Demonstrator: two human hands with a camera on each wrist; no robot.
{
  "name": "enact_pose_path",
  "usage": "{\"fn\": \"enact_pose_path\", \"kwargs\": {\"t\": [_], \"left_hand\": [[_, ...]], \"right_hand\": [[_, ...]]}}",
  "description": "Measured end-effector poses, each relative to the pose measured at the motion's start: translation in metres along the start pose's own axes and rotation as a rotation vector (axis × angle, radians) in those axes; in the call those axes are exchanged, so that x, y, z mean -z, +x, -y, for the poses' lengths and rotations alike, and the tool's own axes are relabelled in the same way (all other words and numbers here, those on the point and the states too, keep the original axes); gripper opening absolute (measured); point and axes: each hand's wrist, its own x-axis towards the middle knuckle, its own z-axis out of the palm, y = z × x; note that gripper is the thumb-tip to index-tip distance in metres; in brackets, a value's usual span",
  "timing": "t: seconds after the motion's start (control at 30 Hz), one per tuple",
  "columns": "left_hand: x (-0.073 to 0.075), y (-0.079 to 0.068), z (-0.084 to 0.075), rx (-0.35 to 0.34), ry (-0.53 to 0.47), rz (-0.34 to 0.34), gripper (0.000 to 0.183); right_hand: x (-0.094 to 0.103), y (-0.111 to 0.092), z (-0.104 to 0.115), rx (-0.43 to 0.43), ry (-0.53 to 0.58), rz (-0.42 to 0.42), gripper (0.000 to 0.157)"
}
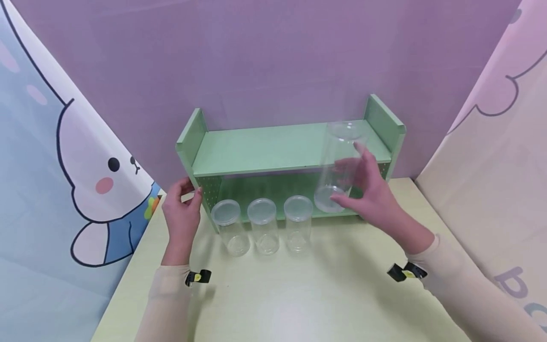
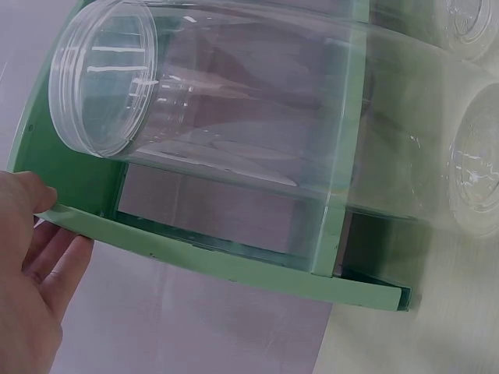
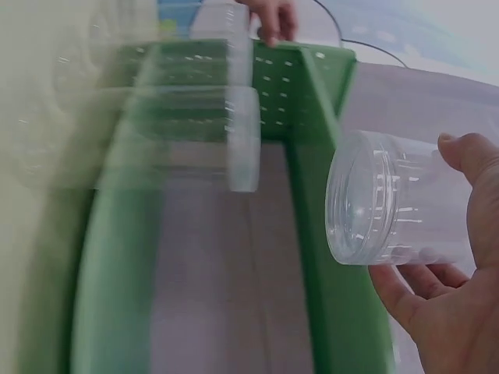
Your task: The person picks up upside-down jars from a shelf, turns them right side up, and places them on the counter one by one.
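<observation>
A clear plastic jar [image 1: 326, 166] is held by my right hand [image 1: 372, 190], thumb on one side and fingers on the other. It is tilted in front of the right part of a green two-tier shelf [image 1: 256, 147]. The right wrist view shows the ribbed lower end of this held jar [image 3: 362, 202]. My left hand [image 1: 183, 213] grips the edge of the shelf's left side panel, thumb and fingers on opposite faces, as in the left wrist view [image 2: 58, 265]. Three clear jars with whitish lids stand in a row before the shelf: left [image 1: 226, 212], middle [image 1: 262, 211], right [image 1: 298, 209].
The shelf stands on a pale wooden table [image 1: 278, 299], near a purple backdrop [image 1: 278, 61]. Printed cloths hang at both sides, the left one [image 1: 94, 156] with a cartoon animal. The lower tier [image 1: 265, 187] lies just behind the standing jars.
</observation>
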Motion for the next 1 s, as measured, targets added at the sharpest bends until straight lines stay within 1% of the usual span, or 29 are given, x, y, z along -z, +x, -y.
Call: {"fn": "enact_pose_path", "kwargs": {"t": [0.2,0.33,0.57,0.73,0.83,0.93,1.0], "left_hand": [[-0.001,0.002,-0.001,-0.018,0.006,0.001,0.032],[-0.001,0.002,-0.002,-0.019,0.003,0.004,0.031],[0.002,0.001,-0.002,-0.009,-0.012,0.004,0.031],[0.001,0.001,-0.003,0.004,-0.036,-0.001,0.034],[0.001,0.000,-0.006,0.022,-0.064,-0.033,0.038],[0.002,-0.002,-0.015,0.023,-0.108,-0.101,0.039],[0.004,-0.006,-0.035,-0.004,-0.146,-0.153,0.036]], "right_hand": [[-0.008,-0.028,-0.011,-0.008,-0.034,0.023,0.132],[-0.012,-0.041,-0.017,-0.024,-0.033,0.032,0.130],[-0.016,-0.052,-0.022,-0.084,-0.047,0.054,0.134],[-0.017,-0.054,-0.022,-0.082,-0.063,0.066,0.134],[-0.019,-0.055,-0.022,-0.068,-0.060,0.071,0.134],[-0.021,-0.056,-0.022,-0.057,-0.050,0.075,0.132],[-0.024,-0.057,-0.020,-0.056,-0.040,0.077,0.131]]}}
